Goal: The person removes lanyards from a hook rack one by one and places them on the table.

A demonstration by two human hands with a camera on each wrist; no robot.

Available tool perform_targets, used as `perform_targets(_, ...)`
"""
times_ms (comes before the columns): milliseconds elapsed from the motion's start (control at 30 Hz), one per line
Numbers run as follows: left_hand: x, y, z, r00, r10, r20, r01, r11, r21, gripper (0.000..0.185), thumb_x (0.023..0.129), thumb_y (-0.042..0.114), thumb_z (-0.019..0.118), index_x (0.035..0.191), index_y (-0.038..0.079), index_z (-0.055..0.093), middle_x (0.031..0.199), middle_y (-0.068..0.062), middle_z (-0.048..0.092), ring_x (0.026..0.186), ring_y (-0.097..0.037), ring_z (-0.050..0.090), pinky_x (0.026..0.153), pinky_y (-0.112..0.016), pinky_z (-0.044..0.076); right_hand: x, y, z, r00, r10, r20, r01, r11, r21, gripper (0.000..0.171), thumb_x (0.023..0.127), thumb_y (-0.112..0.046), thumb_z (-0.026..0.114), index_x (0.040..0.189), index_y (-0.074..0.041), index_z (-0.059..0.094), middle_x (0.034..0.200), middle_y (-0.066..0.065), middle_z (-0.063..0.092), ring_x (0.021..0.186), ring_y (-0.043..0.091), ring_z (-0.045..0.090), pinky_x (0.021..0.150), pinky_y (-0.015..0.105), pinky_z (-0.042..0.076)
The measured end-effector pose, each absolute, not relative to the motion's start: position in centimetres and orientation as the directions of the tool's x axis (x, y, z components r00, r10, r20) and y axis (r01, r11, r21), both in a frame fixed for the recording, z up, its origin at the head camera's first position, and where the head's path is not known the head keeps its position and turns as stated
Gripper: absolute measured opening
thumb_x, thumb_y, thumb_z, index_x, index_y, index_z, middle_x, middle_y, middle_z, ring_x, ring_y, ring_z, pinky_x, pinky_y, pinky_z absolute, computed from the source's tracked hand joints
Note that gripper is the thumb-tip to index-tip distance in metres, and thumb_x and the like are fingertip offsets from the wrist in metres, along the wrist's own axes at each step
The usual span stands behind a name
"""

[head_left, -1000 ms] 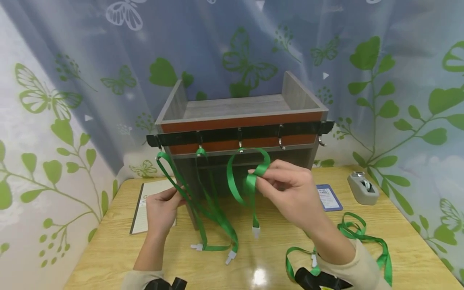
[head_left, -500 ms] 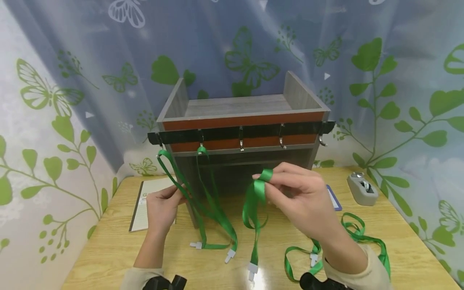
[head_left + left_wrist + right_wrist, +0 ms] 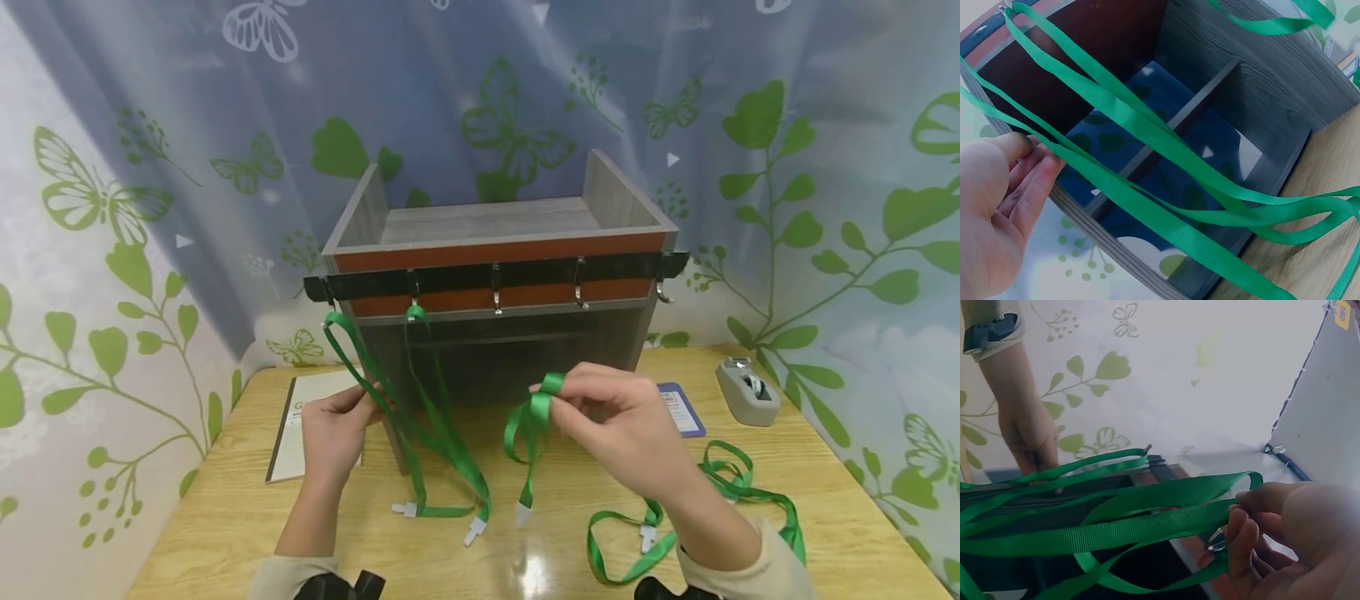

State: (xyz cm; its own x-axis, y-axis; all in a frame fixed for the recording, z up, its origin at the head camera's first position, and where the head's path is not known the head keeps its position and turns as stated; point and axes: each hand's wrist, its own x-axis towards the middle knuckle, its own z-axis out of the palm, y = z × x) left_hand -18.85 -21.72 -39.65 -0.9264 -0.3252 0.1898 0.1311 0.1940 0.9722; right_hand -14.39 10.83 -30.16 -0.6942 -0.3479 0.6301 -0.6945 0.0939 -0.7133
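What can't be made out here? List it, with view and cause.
Head view: part of the blue card, behind the right hand; its print, too small.
Head view: part of the notebook, behind the left hand.
Head view: part of the loose lanyards, behind the right forearm.
Left wrist view: lower ends of the hanging lanyards, cut off at edges.

2 forearms (image 3: pixel 311 521) extended forward | left fingers (image 3: pixel 1036 187) pinching | right fingers (image 3: pixel 1244 540) pinching, well apart

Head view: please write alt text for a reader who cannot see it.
A person's right hand pinches a green strap in front of a gray shelf with a black hook rail. The left hand holds another strap, hanging from the rail. More straps, a card holder and a tape dispenser lie on the table.
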Motion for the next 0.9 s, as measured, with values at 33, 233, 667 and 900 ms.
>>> perform_targets(33,-18.8,-21.7,-39.7,-0.927,-0.324,0.191,0.132,0.194,0.972,0.033,0.094,0.026,0.072,0.111,-0.002,0.074,0.078,0.004,0.078,0.072,-0.008,0.075,0.083,-0.015,0.057,-14.5,10.9,-30.4,-0.704,-0.348,0.619,-0.684,0.096,-0.724,0.017,0.089,0.009,0.067,0.094,-0.004,0.077,0.078,0.0,0.063,0.058,0.008,0.048,0.047,0.024,0.043)
perform_targets(233,-18.8,-21.6,-39.6,-0.924,-0.32,0.207,0.156,0.179,0.971,0.033,0.093,0.026,0.073,0.11,-0.003,0.074,0.076,0.006,0.077,0.071,-0.008,0.075,0.081,-0.018,0.059,-15.1,11.4,-32.5,-0.781,-0.363,0.507,-0.576,0.107,-0.81,0.013,0.093,0.002,0.066,0.098,-0.003,0.077,0.081,-0.003,0.064,0.064,0.008,0.052,0.05,0.025,0.046)
perform_targets(667,-18.6,-21.6,-39.7,-0.934,-0.309,0.177,0.131,0.163,0.978,0.034,0.093,0.027,0.073,0.112,-0.001,0.073,0.079,0.006,0.078,0.073,-0.009,0.076,0.084,-0.017,0.058,-15.1,12.2,-37.6,-0.888,-0.363,0.281,-0.371,0.207,-0.905,0.009,0.094,-0.01,0.069,0.096,-0.007,0.077,0.08,0.007,0.066,0.058,0.012,0.058,0.051,0.025,0.05)
perform_targets(900,-18.7,-21.7,-39.7,-0.928,-0.319,0.192,0.149,0.157,0.976,0.033,0.093,0.026,0.074,0.111,-0.001,0.074,0.079,0.004,0.078,0.072,-0.01,0.076,0.083,-0.017,0.058,-15.3,12.2,-39.2,-0.9,-0.368,0.232,-0.335,0.247,-0.909,0.011,0.094,-0.013,0.069,0.094,-0.006,0.077,0.078,0.004,0.064,0.059,0.009,0.058,0.05,0.024,0.05)
